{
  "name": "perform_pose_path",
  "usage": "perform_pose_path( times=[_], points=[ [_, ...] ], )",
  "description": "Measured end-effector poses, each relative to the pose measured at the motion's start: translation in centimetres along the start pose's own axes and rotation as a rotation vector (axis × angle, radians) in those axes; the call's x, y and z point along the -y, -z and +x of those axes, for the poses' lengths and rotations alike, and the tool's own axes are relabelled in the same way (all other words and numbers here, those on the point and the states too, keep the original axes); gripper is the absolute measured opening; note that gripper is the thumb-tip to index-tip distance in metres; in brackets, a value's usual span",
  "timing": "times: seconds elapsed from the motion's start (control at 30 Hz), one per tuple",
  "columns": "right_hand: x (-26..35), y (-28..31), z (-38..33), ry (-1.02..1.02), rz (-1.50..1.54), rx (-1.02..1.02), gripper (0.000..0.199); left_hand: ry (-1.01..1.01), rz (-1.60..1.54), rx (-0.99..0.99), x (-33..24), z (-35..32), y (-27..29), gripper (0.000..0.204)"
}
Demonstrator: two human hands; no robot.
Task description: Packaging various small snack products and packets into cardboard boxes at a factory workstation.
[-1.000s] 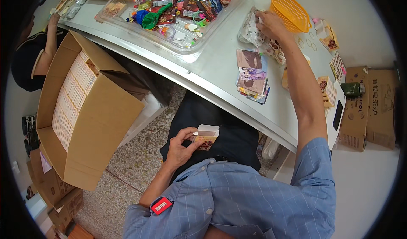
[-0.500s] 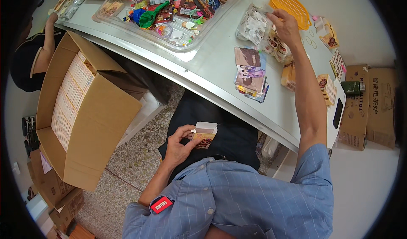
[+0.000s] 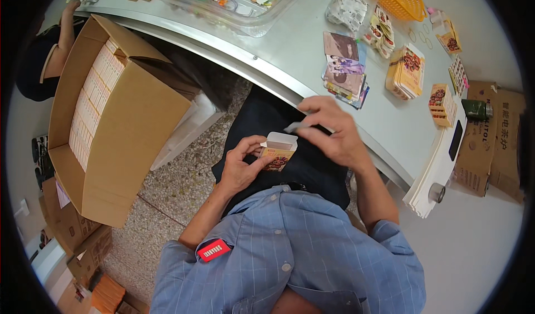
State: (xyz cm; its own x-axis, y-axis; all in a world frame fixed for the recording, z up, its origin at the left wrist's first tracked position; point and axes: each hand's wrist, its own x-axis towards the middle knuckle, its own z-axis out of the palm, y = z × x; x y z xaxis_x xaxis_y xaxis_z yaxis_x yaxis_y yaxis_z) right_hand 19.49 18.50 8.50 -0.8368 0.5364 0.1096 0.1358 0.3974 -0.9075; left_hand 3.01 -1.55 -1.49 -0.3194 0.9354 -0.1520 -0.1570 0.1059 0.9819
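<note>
Over my lap, my left hand [image 3: 239,166] grips a small yellow printed carton [image 3: 277,157] between thumb and fingers. Its white top flap stands raised and its mouth faces up. Just above and right of the carton, my right hand [image 3: 336,137] pinches a small flat greyish-white piece [image 3: 296,127], blurred and too small to name. That piece is close to the flap. On the white table [image 3: 295,57] lie a fanned stack of picture cards [image 3: 344,63], a clear bag of small white pieces [image 3: 346,8] and a bundle of printed cut-outs [image 3: 380,31].
Farther back are a yellow plastic basket [image 3: 398,0] and a clear tub [image 3: 245,23] of colourful trinkets. Yellow card stacks [image 3: 405,74] and a black phone [image 3: 456,138] lie right. A large carton [image 3: 131,141] packed with small boxes stands left, beside another person's arm [image 3: 62,46].
My right hand has come back from beside the clear bag on the table to the small carton, now with a small pale piece in its fingers. My left hand still holds the carton.
</note>
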Motion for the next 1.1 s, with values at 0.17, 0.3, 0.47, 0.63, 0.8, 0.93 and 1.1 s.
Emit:
perform_pose_path(
  times=[0.17, 0.3, 0.47, 0.63, 0.8, 0.93, 1.1],
  points=[
    [-1.2, -3.1, -2.0, -0.006, -0.038, 0.042, 0.011, 0.036, -0.019, 0.002, -0.1, -1.0, 0.1, 0.042],
    [-1.2, -4.1, -3.0, 0.01, -0.162, 0.124, 0.011, 0.009, 0.046, 0.032, 0.0, -1.7, 0.2, 0.044],
    [-0.4, -3.9, -3.1, 0.077, -0.287, 0.252, 0.017, -0.008, 0.046, 0.021, 0.2, -2.4, 0.5, 0.044],
    [-0.8, -3.5, -3.5, 0.003, -0.084, 0.135, 0.018, 0.005, 0.039, 0.005, 0.0, -2.7, 0.8, 0.043],
    [-2.2, -5.1, -5.6, -0.557, 0.577, -0.119, 0.021, -0.014, 0.049, -0.01, -0.2, -2.5, 0.7, 0.044],
    [-3.7, -7.0, -6.7, -0.586, 0.756, -0.06, 0.025, 0.017, 0.013, -0.016, 0.2, -2.5, 0.6, 0.044],
    [-0.4, -4.6, -4.3, -0.292, 0.163, -0.299, 0.014, 0.04, 0.036, -0.006, 0.9, -2.5, 0.7, 0.042]
  ],
)
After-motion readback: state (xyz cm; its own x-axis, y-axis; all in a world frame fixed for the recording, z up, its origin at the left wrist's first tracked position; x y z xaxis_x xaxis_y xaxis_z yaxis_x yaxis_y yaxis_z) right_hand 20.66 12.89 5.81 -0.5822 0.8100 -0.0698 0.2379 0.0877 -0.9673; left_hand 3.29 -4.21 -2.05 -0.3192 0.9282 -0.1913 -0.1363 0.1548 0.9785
